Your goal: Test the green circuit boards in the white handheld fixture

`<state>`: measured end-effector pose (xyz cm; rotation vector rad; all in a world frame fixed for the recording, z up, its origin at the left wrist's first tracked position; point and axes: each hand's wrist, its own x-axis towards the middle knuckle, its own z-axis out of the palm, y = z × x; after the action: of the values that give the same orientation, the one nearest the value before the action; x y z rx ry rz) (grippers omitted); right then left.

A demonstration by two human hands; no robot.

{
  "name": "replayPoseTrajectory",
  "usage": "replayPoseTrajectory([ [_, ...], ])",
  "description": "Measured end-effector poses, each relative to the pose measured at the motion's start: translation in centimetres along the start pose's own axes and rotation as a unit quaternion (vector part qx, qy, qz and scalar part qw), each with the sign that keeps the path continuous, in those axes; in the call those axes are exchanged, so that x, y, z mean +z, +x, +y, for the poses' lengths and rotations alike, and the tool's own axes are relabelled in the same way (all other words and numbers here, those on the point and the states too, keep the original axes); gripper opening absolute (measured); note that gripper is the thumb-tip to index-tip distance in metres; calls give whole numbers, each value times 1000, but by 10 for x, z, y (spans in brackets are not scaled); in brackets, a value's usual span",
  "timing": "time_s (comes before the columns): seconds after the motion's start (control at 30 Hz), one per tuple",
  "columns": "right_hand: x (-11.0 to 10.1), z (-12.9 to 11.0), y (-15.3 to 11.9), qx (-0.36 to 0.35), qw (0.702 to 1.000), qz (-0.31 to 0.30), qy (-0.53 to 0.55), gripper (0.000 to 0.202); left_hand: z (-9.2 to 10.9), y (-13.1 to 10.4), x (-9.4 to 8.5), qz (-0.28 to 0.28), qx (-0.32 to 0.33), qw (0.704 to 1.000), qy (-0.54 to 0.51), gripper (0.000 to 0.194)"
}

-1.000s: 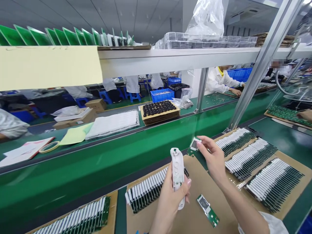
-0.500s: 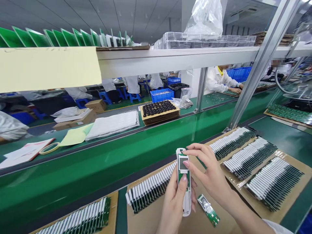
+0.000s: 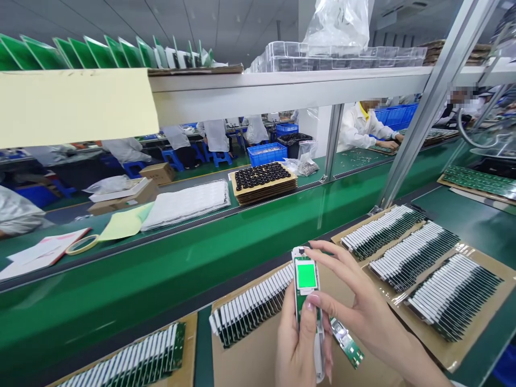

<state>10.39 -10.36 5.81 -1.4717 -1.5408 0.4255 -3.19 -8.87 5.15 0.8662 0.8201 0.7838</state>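
My left hand (image 3: pixel 300 333) is closed around a long white plastic housing (image 3: pixel 319 357) with a green circuit board (image 3: pixel 301 306) lying in it. Its thumb presses on the board below a small screen (image 3: pixel 307 276), which glows bright green. My right hand (image 3: pixel 355 285) touches the same piece: its thumb tip lies on the board beside the left thumb, and its index fingertip is at the top end, by a small black part. Under the right hand, a second circuit board (image 3: pixel 349 344) with a silvery screen lies on the cardboard, partly covered by the fingers.
Rows of boards with white screens stand on cardboard at the left (image 3: pixel 137 360), behind my hands (image 3: pixel 253 309) and at the right (image 3: pixel 455 295). A green ledge (image 3: pixel 181 258) runs behind, carrying a stack of black round parts (image 3: pixel 264 180). A co-worker (image 3: pixel 363 129) sits beyond.
The screen has turned from dark grey to bright green. My right thumb has slid down from the screen to the board below it. The housing sits slightly lower in view.
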Motion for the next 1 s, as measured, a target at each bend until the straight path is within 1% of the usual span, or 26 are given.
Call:
replayPoseTrajectory([
  [0.23,-1,-5,-2,19,999,-12,26,48,1,-1,1,4,-8,1000,-3,54],
  [0.53,1,-8,-2,21,999,-13,44,47,1,-1,3,15,-5,1000,-4,55],
  [0.73,0,-3,2,31,998,-6,51,45,2,1,2,4,2,999,36,53],
  [0.83,-1,2,5,42,996,30,77,37,-1,6,3,-11,0,998,68,53],
  [0.9,-3,6,6,68,987,71,130,26,-5,12,1,-40,7,994,102,53],
  [0.93,-5,10,6,92,977,91,171,23,-7,15,-1,-57,11,990,129,55],
  [1.0,-9,20,5,149,947,124,257,25,-9,23,-7,-77,22,978,195,61],
])
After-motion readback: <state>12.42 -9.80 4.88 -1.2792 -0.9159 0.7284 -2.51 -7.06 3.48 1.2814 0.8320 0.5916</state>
